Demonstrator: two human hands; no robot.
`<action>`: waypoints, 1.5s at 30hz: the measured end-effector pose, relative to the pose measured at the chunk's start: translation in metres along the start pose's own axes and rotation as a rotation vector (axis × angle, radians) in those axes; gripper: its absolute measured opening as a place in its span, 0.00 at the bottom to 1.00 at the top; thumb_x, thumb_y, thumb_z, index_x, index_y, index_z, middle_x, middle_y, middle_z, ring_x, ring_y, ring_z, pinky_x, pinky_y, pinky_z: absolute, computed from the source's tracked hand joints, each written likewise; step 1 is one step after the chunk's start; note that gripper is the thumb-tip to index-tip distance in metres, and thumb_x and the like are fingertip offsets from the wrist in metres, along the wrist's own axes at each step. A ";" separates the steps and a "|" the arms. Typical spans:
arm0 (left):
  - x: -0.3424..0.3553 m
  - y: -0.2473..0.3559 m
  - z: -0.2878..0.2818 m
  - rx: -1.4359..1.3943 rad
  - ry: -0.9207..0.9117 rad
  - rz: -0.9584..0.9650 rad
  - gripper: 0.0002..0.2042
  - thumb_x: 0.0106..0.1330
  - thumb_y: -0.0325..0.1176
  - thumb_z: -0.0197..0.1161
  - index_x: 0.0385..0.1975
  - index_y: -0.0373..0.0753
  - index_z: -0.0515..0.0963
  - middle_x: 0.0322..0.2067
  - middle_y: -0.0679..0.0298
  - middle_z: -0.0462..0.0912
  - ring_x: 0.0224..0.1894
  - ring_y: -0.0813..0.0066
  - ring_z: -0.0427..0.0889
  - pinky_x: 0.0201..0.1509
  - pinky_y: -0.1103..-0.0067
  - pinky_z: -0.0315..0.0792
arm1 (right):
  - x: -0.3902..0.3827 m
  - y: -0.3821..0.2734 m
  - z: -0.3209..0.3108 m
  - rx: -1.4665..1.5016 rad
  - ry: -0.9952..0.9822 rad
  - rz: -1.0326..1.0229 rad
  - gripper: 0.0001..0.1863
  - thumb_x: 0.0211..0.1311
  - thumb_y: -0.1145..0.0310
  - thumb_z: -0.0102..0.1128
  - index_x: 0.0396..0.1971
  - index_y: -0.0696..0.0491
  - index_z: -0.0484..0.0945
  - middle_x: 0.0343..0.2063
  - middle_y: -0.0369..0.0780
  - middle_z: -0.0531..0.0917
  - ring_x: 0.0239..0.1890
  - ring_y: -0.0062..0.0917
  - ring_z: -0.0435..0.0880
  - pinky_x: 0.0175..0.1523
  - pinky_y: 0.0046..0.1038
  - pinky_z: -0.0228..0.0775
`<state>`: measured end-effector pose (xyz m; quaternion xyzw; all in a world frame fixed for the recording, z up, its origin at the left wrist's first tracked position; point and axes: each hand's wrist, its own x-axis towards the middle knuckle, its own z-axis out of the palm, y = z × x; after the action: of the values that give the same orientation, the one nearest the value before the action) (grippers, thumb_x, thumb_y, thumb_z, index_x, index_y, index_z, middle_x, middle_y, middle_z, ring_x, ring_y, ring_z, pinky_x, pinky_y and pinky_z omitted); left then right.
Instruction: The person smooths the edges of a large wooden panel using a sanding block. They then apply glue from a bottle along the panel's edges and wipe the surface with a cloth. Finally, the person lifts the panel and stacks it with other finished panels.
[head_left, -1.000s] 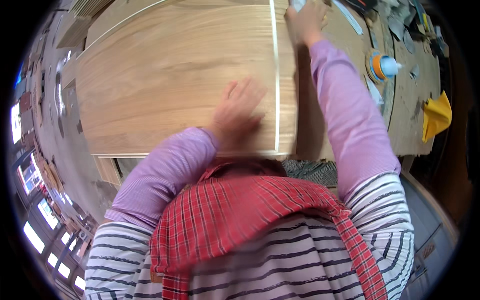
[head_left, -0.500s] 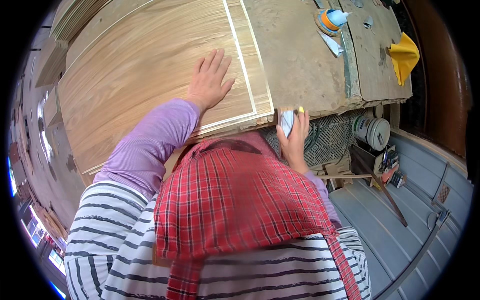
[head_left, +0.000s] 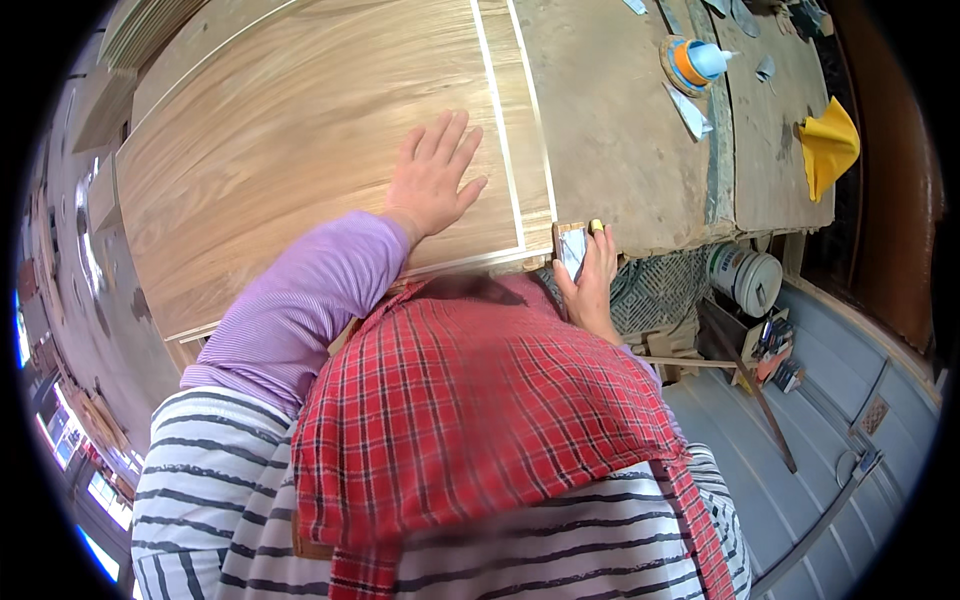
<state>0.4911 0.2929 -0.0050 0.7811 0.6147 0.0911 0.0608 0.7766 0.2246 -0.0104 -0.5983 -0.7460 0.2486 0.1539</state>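
My left hand [head_left: 435, 175] lies palm down with fingers spread on a pale wood-grain panel [head_left: 290, 150] that has white strips along its edges. My right hand [head_left: 588, 275] is closed round a small block [head_left: 570, 250] of light wood with white material on its face, at the panel's near right corner. A yellow cover [head_left: 596, 226] shows on one of its fingertips. Right of the panel, on the worn workbench [head_left: 620, 170], lie a blue bottle [head_left: 708, 60] in an orange-and-blue ring and a folded white piece [head_left: 688, 110].
A yellow cloth [head_left: 828, 145] lies at the bench's right. Stacked boards [head_left: 120, 35] stand at the upper left. Below the bench are a white bucket [head_left: 745, 280], assorted tools [head_left: 775, 350], a leaning dark wooden strip [head_left: 760, 410] and gray metal sheeting [head_left: 850, 480].
My right hand has come from the panel's far right edge down to its near corner, the block still in it. My left hand stays on the panel. The view has shifted.
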 end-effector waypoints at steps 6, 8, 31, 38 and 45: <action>0.001 0.000 0.001 -0.062 -0.021 0.010 0.33 0.60 0.52 0.56 0.63 0.41 0.62 0.67 0.54 0.57 0.69 0.58 0.53 0.69 0.59 0.46 | 0.103 -0.028 0.019 -0.062 0.107 -0.011 0.34 0.51 0.61 0.61 0.55 0.62 0.62 0.61 0.54 0.60 0.67 0.51 0.52 0.65 0.54 0.42; 0.003 0.001 0.001 -0.084 -0.045 -0.013 0.33 0.59 0.51 0.57 0.63 0.42 0.63 0.67 0.54 0.57 0.69 0.58 0.53 0.69 0.59 0.47 | 0.147 -0.041 0.021 -0.124 0.129 -0.024 0.34 0.51 0.61 0.61 0.55 0.64 0.61 0.60 0.55 0.61 0.67 0.50 0.52 0.65 0.55 0.43; -0.002 -0.002 0.003 0.005 -0.034 -0.026 0.30 0.61 0.49 0.55 0.63 0.45 0.63 0.66 0.57 0.58 0.69 0.62 0.55 0.70 0.63 0.46 | 0.239 -0.047 0.048 -0.108 0.233 -0.145 0.30 0.53 0.58 0.57 0.50 0.65 0.67 0.58 0.55 0.64 0.65 0.50 0.55 0.65 0.51 0.46; 0.001 0.005 0.002 0.013 -0.003 -0.003 0.28 0.65 0.49 0.51 0.64 0.45 0.62 0.68 0.58 0.55 0.70 0.63 0.51 0.71 0.64 0.44 | -0.026 0.011 0.008 -0.045 0.059 -0.027 0.37 0.49 0.64 0.62 0.60 0.59 0.59 0.63 0.55 0.58 0.69 0.50 0.50 0.64 0.52 0.44; -0.032 -0.040 0.008 -0.441 0.320 -0.085 0.23 0.65 0.38 0.54 0.59 0.39 0.67 0.63 0.48 0.61 0.64 0.51 0.61 0.66 0.63 0.55 | -0.035 -0.028 -0.033 0.427 0.118 0.153 0.32 0.57 0.67 0.60 0.59 0.65 0.63 0.56 0.51 0.70 0.58 0.36 0.70 0.62 0.31 0.60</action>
<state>0.4473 0.2712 -0.0234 0.6983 0.6140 0.3422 0.1351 0.7790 0.1924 0.0347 -0.6204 -0.6188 0.3761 0.3012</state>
